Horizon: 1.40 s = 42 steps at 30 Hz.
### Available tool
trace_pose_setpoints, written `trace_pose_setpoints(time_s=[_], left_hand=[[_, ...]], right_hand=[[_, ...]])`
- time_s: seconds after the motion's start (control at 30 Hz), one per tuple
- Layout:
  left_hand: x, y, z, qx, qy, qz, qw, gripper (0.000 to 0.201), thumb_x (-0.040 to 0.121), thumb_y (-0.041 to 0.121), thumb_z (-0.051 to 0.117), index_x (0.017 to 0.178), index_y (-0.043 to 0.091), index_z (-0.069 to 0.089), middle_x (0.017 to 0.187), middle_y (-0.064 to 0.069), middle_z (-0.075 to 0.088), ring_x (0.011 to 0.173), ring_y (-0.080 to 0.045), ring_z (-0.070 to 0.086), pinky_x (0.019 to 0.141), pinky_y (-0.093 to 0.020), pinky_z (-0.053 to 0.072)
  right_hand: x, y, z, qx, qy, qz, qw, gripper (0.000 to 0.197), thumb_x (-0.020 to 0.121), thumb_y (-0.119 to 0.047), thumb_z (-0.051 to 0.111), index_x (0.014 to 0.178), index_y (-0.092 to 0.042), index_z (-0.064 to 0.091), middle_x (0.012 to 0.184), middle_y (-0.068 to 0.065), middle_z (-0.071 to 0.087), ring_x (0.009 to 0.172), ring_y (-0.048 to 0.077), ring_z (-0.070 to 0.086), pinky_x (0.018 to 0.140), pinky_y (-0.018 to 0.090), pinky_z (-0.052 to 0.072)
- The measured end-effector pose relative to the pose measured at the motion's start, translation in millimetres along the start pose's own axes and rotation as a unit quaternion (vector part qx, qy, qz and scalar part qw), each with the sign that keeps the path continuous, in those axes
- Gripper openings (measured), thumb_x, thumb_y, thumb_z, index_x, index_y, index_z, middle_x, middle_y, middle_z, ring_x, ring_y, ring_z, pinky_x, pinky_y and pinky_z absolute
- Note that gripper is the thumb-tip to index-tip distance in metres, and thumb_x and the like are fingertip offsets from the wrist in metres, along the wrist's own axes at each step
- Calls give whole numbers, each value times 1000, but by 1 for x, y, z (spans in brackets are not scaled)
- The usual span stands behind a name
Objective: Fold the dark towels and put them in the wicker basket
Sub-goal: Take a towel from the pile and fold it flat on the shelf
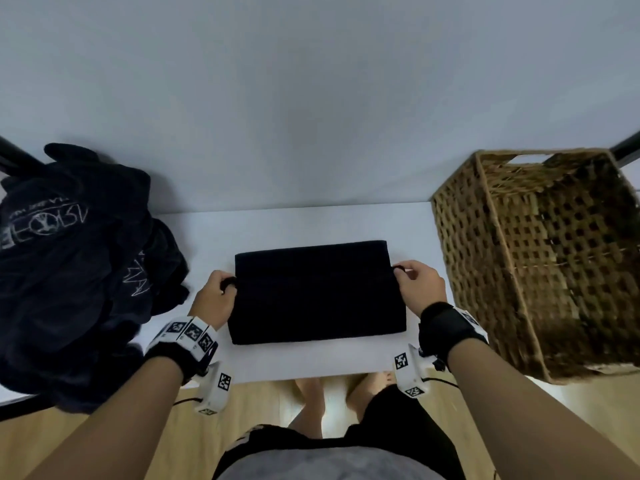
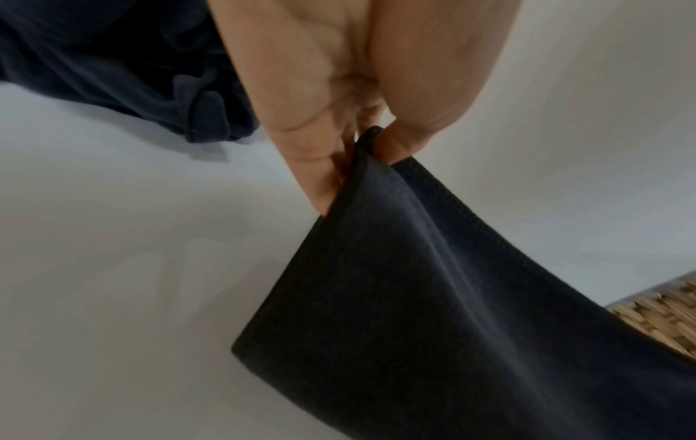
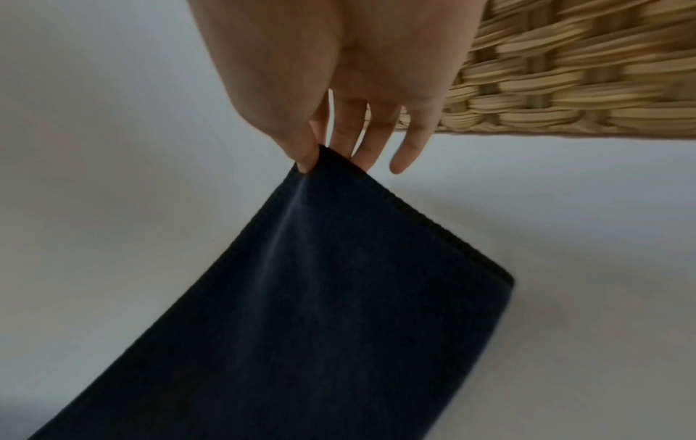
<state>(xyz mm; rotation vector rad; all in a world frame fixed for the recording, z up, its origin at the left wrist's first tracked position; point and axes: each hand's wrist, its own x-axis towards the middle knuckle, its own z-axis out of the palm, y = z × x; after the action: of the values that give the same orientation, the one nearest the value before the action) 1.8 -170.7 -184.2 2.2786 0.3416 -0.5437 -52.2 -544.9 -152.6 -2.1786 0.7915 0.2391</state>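
Note:
A dark towel [image 1: 317,292] lies part-folded on the white table [image 1: 311,223], between my two hands. My left hand [image 1: 221,289] pinches its left corner; the left wrist view shows that corner [image 2: 367,140] lifted between thumb and fingers [image 2: 320,184]. My right hand [image 1: 414,278] pinches the right corner, held up off the table between thumb and fingers [image 3: 305,157] in the right wrist view, the towel [image 3: 301,297] draping down from it. The wicker basket [image 1: 540,258] stands at the right, just beyond my right hand, and looks to hold nothing.
A heap of dark towels [image 1: 69,265], some with white print, fills the table's left side and hangs over its front edge. A plain wall rises behind the table. Wooden floor [image 1: 270,403] and my bare feet show below the table's near edge.

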Motion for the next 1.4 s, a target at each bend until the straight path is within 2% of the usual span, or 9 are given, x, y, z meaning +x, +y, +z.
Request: trace_pose_setpoints(time_s=[0.27,0.43,0.6,0.77,0.9,1.03,1.23,1.33,1.4], left_hand=[[42,12,3,-30,69,36,997,13,100,13,49,112,13,54,105,-5,60,92,-23,58,84,-33,45],[57,21,3,-107,91,-24,990,10,97,16,56,107,17,55,103,-8,63,85,-25,61,81,-46,56],[47,28,9,106,143,30,984,19,89,7,58,109,8,59,113,-12,56,85,-25,58,76,-32,43],[21,56,53,198,-46,230,952,39,91,19,64,130,16,57,143,-2,42,106,-25,60,87,-36,52],[26,52,70,276,-176,168,930,83,88,43,66,153,41,14,160,19,-16,120,-16,53,77,-29,55],[35,25,55,289,-158,107,938,96,85,53,66,152,44,-1,154,24,-29,119,-19,53,83,-32,53],[31,-1,31,254,-59,51,964,79,92,44,62,154,32,16,163,9,-6,132,-28,43,98,-39,48],[24,-4,30,135,71,-22,988,59,88,33,69,138,11,46,143,-16,37,116,-34,55,94,-40,47],[23,-3,30,92,101,-99,986,58,81,34,77,125,4,52,125,-17,52,104,-33,60,88,-37,47]], right_hand=[[54,-24,12,9,8,-1,1000,17,95,-21,58,105,-16,71,89,1,65,88,17,56,81,19,38],[67,-22,18,36,6,26,999,25,95,-21,61,119,-15,65,109,5,69,101,21,62,85,21,39],[57,-15,26,-24,32,-28,999,44,90,-20,68,132,-16,55,127,7,56,98,18,58,88,23,42],[32,-17,63,-102,-107,-171,974,39,88,-15,68,127,-16,62,137,1,52,84,12,56,87,18,42],[26,-12,85,-132,-202,-163,957,71,88,-25,71,150,-24,37,162,-12,15,88,10,58,92,21,45],[49,8,64,-157,-145,-104,971,80,93,-35,63,156,-19,16,164,-9,-1,141,16,33,110,26,30],[60,22,29,-228,-120,-29,966,82,93,-38,63,155,-16,15,164,0,5,141,28,33,112,40,36],[42,11,34,-216,-27,-71,973,62,86,-28,72,139,-21,41,140,6,36,118,27,51,86,38,53],[31,6,43,-226,-51,-87,969,54,84,-27,73,131,-25,46,123,6,41,106,26,54,77,38,55]])
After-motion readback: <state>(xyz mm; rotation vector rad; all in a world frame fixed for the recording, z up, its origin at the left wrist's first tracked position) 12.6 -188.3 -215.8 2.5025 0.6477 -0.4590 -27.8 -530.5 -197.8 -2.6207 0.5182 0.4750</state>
